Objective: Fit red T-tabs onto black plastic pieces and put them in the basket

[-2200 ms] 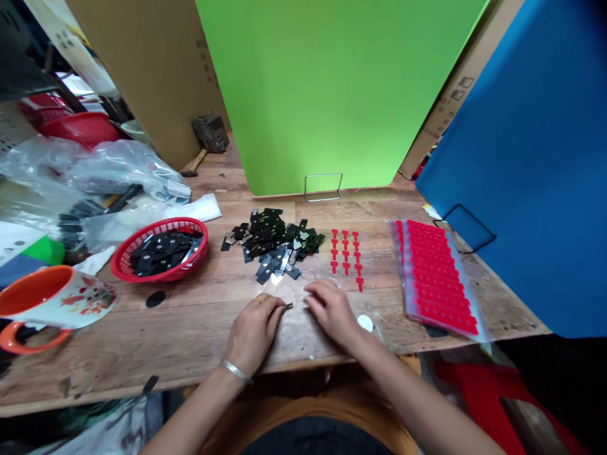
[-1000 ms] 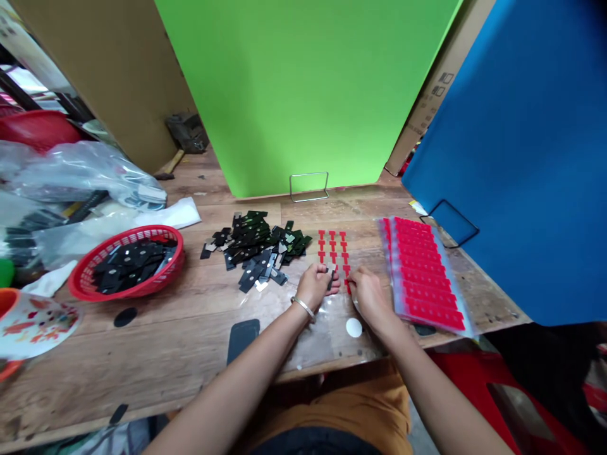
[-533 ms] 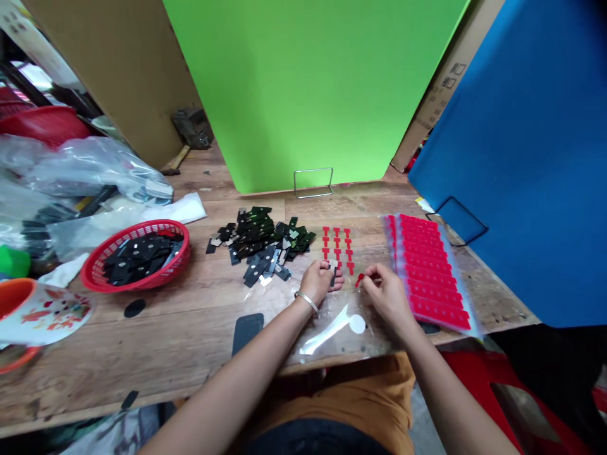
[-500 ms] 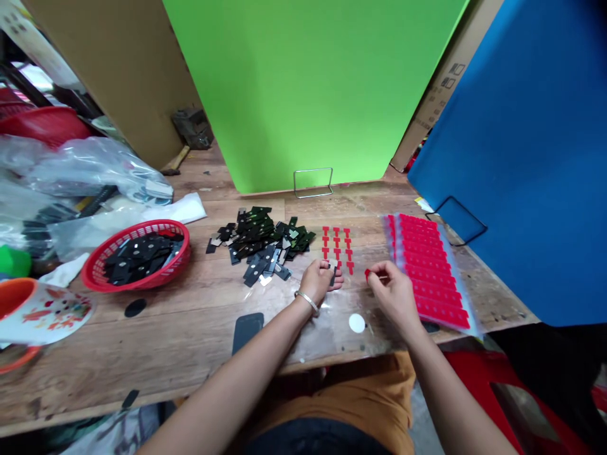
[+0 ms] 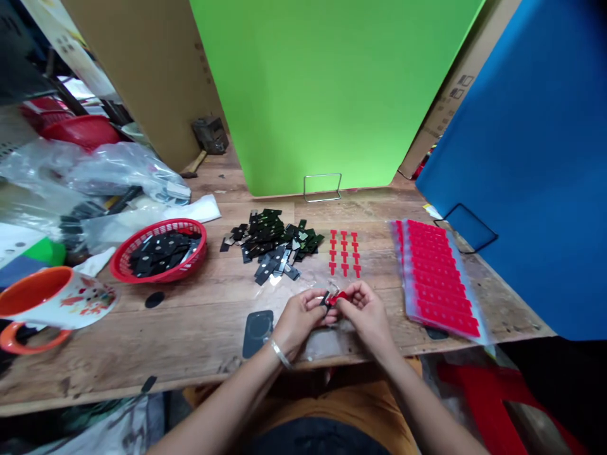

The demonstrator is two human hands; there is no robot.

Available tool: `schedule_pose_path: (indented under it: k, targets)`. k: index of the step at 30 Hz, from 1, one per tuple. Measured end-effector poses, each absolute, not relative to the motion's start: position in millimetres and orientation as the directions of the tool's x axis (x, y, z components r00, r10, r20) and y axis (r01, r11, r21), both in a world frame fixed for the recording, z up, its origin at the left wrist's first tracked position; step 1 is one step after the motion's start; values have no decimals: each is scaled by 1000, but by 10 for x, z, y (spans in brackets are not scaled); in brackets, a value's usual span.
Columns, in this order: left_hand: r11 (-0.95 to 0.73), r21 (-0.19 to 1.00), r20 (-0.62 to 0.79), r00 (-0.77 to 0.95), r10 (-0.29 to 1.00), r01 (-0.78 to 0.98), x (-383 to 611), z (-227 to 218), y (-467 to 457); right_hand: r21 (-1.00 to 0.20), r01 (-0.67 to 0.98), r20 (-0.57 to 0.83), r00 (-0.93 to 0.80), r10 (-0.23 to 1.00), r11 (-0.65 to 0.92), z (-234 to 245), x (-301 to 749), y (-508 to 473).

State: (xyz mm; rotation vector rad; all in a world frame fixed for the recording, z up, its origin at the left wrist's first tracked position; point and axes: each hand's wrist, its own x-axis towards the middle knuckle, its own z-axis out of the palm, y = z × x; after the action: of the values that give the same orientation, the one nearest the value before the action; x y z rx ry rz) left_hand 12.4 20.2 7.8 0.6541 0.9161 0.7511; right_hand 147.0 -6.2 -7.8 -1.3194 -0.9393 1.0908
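Observation:
Near the front of the table my hands meet. My left hand pinches a small flat black plate. Against that plate, my right hand holds a small red T-shaped piece between thumb and fingers. How far the two pieces touch is partly hidden by the fingers. Just beyond lie several red T-shaped pieces in three columns. A loose pile of black plates is to their left. Sheets of red pieces on clear backing lie at the right.
A red basket holds more black plates on the left. In front of it stands an orange-and-white mug. Plastic bags crowd the back left. A green board and a blue board rise behind the table.
My right hand has moved left with the red piece to the black plate in my left hand. My left hand has drawn back towards me. The view has shifted slightly left.

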Motion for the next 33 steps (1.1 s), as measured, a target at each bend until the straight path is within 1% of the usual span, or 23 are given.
schedule_pose_path:
  k: [4, 7, 10, 19, 33]
  targets:
    - [583, 762, -461, 396, 794, -282, -44, -55, 52, -998, -6, -60, 190, 980, -60, -151, 1247, -143]
    - [587, 756, -466, 391, 794, -290, -84, -123, 34, -997, 62, -39, 190, 981, -52, -226, 1185, -172]
    - [594, 746, -474, 384, 792, -303, -89, -152, 44, -995, 92, -25, 196, 980, -43, -285, 1187, -173]
    - [610, 716, -490, 378, 785, -340, -81, -193, 59, -996, 62, -57, 207, 977, -71, -257, 1152, -183]
    - [603, 728, -483, 380, 789, -326, -77, -162, 49, -994, 78, -57, 226, 973, -76, -266, 1123, -178]
